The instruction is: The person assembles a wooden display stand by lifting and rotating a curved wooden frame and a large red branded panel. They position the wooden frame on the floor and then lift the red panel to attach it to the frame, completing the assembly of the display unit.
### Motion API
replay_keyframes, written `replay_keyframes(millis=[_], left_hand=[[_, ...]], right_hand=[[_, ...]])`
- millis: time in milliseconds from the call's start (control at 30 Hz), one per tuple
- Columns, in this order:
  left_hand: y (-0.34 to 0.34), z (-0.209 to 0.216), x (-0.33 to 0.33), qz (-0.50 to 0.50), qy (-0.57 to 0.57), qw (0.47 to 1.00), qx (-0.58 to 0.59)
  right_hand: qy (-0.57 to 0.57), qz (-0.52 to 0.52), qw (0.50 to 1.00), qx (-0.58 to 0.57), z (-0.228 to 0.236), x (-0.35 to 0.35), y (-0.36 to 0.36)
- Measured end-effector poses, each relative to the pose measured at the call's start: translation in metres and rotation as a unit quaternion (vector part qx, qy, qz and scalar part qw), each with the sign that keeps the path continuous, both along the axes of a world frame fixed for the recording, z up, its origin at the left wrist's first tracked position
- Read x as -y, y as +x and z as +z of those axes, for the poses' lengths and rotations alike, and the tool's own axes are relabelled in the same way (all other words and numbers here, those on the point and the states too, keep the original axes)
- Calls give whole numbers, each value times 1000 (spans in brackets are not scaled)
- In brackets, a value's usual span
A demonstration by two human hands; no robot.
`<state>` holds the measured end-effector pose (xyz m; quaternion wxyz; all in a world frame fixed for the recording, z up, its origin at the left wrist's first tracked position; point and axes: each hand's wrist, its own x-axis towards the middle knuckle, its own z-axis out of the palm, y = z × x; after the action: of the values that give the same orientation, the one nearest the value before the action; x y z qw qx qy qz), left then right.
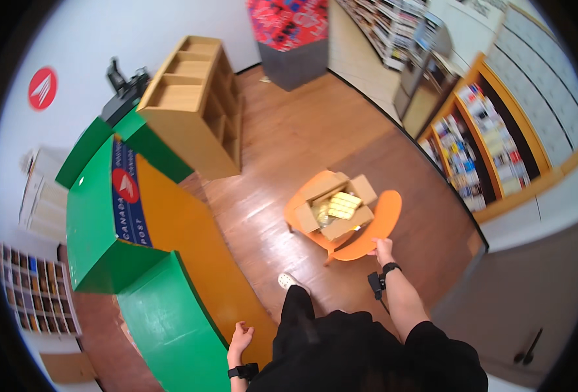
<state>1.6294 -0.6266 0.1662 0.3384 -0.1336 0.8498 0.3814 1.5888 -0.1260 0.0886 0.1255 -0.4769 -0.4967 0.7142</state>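
My right hand (383, 249) is closed round the near edge of an orange chair's backrest (385, 219). On the seat of that chair rests a cardboard box (340, 228) with its flaps spread apart. Inside the box lies a yellow, ribbed package (344, 205), beside some clear wrapped contents too small to make out. My left hand (242, 338) holds nothing; its fingers are loosely bent and apart, close to the edge of a green counter (171, 320). Both wrists wear black bands, and a small black device hangs by the right one.
A wooden shelf unit (220, 124) stands beyond the counter. A red-and-grey display pillar (295, 62) rises at the back. Racks of cards or magazines (485, 137) line the right, near a grey panel (530, 287). My shoe (291, 281) is on the wooden floor (269, 222).
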Motion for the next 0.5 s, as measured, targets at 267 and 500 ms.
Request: replay_keyframes(millis=[267, 500], left_hand=[[19, 15, -79, -244, 121, 962, 16], [5, 28, -124, -454, 30, 890, -13]], right_hand=[[65, 86, 993, 57, 12, -9, 181], [139, -14, 978, 156, 24, 37, 314]])
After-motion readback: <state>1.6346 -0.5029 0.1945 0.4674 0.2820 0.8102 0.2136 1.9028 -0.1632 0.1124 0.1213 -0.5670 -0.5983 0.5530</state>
